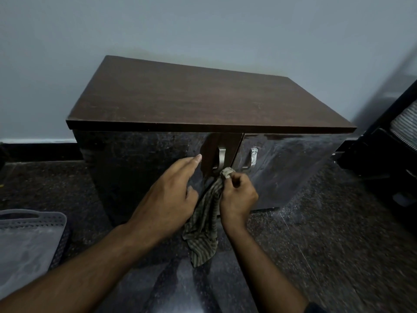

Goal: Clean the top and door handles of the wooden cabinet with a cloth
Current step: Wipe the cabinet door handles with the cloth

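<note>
A dark wooden cabinet stands against the wall, its flat top bare and faintly dusty. Two metal handles sit side by side on its glossy doors: the left handle and the right handle. My right hand is shut on a striped olive cloth, pressing a bunched end against the bottom of the left handle while the rest hangs down. My left hand is flat against the left door, fingers stretched out, holding nothing.
A grey perforated plastic basket lies on the dark speckled floor at the left. A black framed object with a ribbed panel stands close to the cabinet's right side. A pale wall is behind.
</note>
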The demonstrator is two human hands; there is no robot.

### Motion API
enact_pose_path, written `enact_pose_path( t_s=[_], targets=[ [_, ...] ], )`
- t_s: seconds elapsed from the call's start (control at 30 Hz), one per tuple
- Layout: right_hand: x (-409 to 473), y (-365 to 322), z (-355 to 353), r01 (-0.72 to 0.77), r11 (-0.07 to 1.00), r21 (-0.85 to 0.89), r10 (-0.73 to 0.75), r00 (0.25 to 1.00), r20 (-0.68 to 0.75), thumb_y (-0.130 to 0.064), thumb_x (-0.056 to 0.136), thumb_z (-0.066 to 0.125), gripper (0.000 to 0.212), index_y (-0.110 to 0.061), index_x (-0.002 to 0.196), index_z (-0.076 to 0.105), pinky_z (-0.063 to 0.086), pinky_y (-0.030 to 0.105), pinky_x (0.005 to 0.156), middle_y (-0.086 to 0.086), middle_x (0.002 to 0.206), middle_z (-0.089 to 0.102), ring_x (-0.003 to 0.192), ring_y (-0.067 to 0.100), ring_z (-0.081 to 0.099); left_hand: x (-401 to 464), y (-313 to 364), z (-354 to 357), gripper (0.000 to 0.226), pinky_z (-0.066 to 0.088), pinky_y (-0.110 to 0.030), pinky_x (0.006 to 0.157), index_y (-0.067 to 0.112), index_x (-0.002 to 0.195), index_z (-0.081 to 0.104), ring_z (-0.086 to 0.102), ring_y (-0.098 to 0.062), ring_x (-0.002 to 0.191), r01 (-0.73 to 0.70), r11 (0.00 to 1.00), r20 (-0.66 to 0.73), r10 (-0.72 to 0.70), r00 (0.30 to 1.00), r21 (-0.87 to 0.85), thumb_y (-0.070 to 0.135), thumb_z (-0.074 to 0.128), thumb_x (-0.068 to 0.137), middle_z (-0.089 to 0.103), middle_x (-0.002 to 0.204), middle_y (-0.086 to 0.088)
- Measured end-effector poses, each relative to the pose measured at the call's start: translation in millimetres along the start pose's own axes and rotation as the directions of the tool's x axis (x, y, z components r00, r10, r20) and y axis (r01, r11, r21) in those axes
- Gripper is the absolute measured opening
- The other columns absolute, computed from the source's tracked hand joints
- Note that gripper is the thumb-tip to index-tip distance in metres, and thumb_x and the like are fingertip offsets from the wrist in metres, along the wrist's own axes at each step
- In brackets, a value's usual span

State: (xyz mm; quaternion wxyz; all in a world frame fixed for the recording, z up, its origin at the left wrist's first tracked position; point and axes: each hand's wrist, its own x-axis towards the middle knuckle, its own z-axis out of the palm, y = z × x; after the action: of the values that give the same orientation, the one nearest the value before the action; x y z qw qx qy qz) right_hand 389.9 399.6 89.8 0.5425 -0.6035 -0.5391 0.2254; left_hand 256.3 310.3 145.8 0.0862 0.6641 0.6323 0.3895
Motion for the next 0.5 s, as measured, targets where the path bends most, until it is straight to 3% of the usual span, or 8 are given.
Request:
enact_pose_path(
  t_s=[0.13, 0.23, 0.33, 0.4, 0.5],
  targets=[
    [16, -26, -3, 0.183, 0.977, 0.114, -0.172, 0.98, -0.101, -0.006, 0.088, 0.068, 0.014, -0.012, 0.098, 0.075, 0.054, 0.022, 0.077, -0.002, 0.091, 0.072, 0.083, 0.011, 0.067, 0, -1, 4, 0.066, 0.02, -0.002, 0.102, 0.024, 0.149, 0.035, 0.035, 0.003, 0.134, -0.003, 1.0, 0.032, 0.003, 0.999, 0.006, 0.012, 0.052, 0.087, 0.039, 0.147, 0.014],
    [12, -22, -12, 0.284, 0.952, 0.113, -0.287, 0.958, 0.011, 0.006, 0.09, 0.063, 0.024, -0.005, 0.107, 0.075, 0.045, 0.009, 0.075, 0.006, 0.091, 0.066, 0.082, 0.009, 0.061, -1, -1, 6, 0.069, 0.018, -0.003, 0.102, 0.025, 0.151, 0.031, 0.03, 0.007, 0.134, 0.016, 1.0, 0.078, -0.016, 0.997, 0.004, 0.012, 0.054, 0.088, 0.035, 0.15, 0.014],
    [6, -19, -16, 0.155, 0.964, 0.218, -0.203, 0.954, 0.22, 0.005, 0.095, 0.059, 0.028, -0.008, 0.114, 0.073, 0.046, 0.012, 0.077, 0.017, 0.092, 0.061, 0.083, 0.013, 0.058, -1, 0, 10, 0.073, 0.014, -0.003, 0.103, 0.026, 0.153, 0.026, 0.025, 0.008, 0.135, 0.008, 1.0, 0.126, -0.008, 0.992, 0.003, 0.014, 0.055, 0.087, 0.03, 0.153, 0.015],
    [16, -25, -15, 0.085, 0.968, 0.236, -0.153, 0.946, 0.284, 0.008, 0.095, 0.056, 0.031, -0.007, 0.116, 0.073, 0.048, 0.02, 0.078, 0.016, 0.092, 0.057, 0.085, 0.015, 0.057, 0, 1, 12, 0.073, 0.013, -0.003, 0.103, 0.026, 0.153, 0.024, 0.023, 0.009, 0.135, -0.008, 1.0, 0.138, 0.007, 0.99, 0.006, 0.016, 0.055, 0.087, 0.028, 0.153, 0.015],
    [27, -34, -21, 0.126, 0.98, 0.156, -0.175, 0.917, 0.359, 0.009, 0.095, 0.053, 0.032, -0.007, 0.112, 0.075, 0.05, 0.026, 0.081, 0.015, 0.095, 0.06, 0.089, 0.017, 0.061, 0, 3, 14, 0.072, 0.01, 0.002, 0.101, 0.026, 0.152, 0.025, 0.02, 0.015, 0.131, -0.023, 1.0, 0.149, 0.021, 0.989, 0.008, 0.017, 0.054, 0.087, 0.028, 0.152, 0.016]
  ],
)
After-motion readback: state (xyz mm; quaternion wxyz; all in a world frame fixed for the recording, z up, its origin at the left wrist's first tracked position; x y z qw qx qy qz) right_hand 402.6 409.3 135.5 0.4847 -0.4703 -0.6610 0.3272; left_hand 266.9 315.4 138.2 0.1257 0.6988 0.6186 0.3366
